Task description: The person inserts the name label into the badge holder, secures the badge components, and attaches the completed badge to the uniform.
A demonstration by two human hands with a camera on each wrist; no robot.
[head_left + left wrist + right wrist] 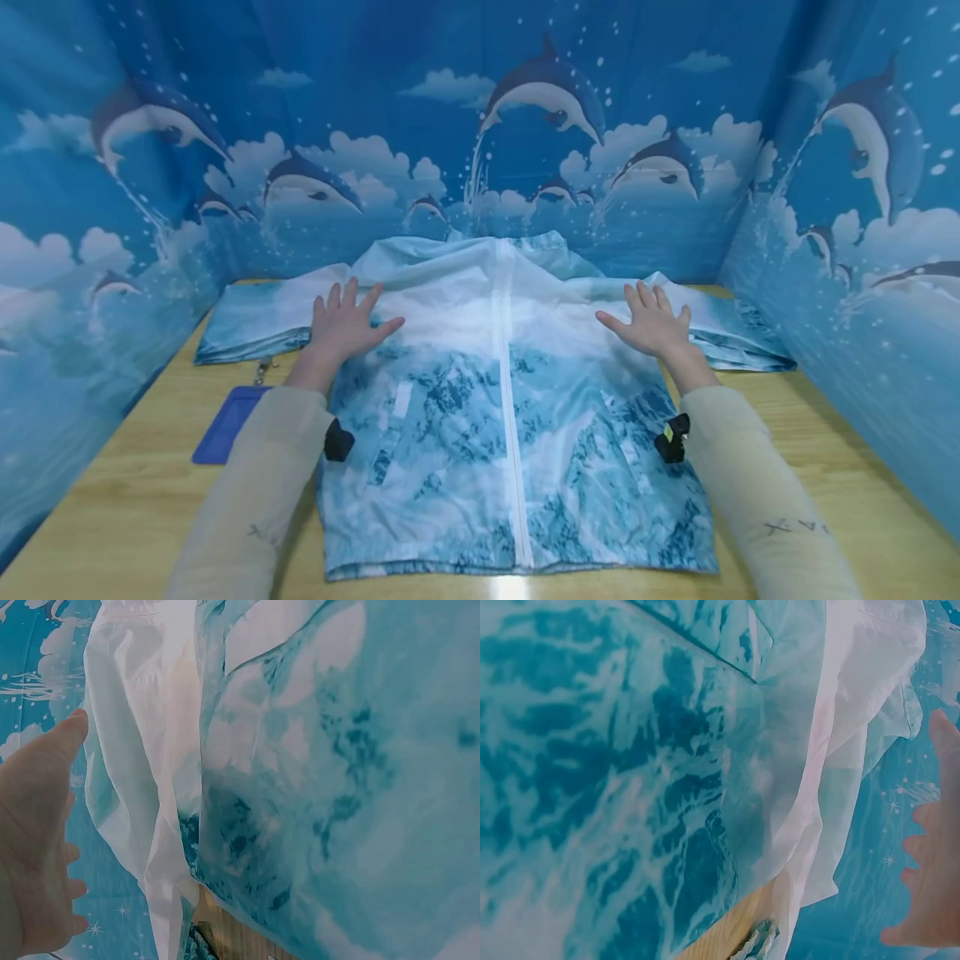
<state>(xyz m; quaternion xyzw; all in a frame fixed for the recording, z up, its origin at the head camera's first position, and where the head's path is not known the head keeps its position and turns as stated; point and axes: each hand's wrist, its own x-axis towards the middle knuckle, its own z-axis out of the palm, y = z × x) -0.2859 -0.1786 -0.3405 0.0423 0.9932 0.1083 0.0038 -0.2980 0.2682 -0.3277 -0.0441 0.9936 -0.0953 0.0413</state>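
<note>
A thin blue-and-white jacket point(465, 400) lies spread front up, its white zipper point(508, 400) running down the middle and its sleeves out to both sides. Over the shoulder area on the left is my left hand point(345, 321), palm down with fingers spread. My right hand point(652, 321) is spread the same way over the opposite shoulder area. Neither hand holds anything. In the left wrist view, the left hand point(34, 840) appears at the edge beside the jacket point(300, 750). The right wrist view has the right hand point(934, 855) apart from the cloth.
A blue card holder point(225, 425) with a metal clip lies on the wooden table point(120, 492), left of the jacket and partly behind the left forearm. Curtains point(420, 50) printed with dolphins surround the table at the back and both sides.
</note>
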